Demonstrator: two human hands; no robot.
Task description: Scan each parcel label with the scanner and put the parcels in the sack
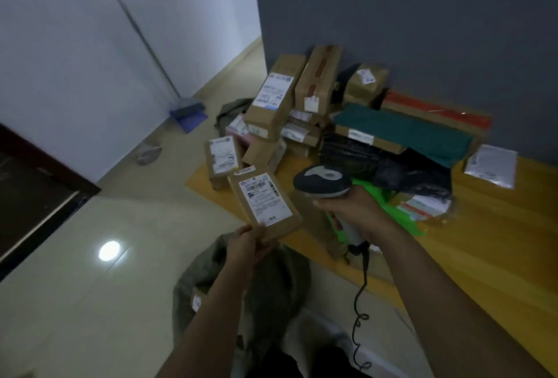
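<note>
The left hand (246, 244) pinches a small cardboard parcel (265, 205) by its near corner, thumb on the labelled face and fingers curled underneath. The right hand (356, 211) is wrapped round the handle of a barcode scanner (323, 181). The scanner's dark head sits just right of the parcel, level with its white label (264, 198), and nothing lies between the two. A coiled cable (360, 302) hangs from the scanner's butt, close beside the right forearm.

Under the left forearm lies the olive sack (271, 281), slack on the floor, with a labelled box (196, 302) showing at its left side. Just beyond the held parcel stands another small labelled box (222, 157), at the near corner of the wooden surface (498, 241). Right of the right hand are a bright green plastic bag (377, 196) and a black bag (392, 166).

Farther out, a pile of cardboard parcels (290, 100) leans toward the grey wall, with a flat dark green box (401, 133) and a white mailer (490, 166) to its right. Far left of the left hand, a broom (151, 48) rests against the white wall above a blue dustpan (190, 119). Both bare forearms reach forward, the left one lower.
</note>
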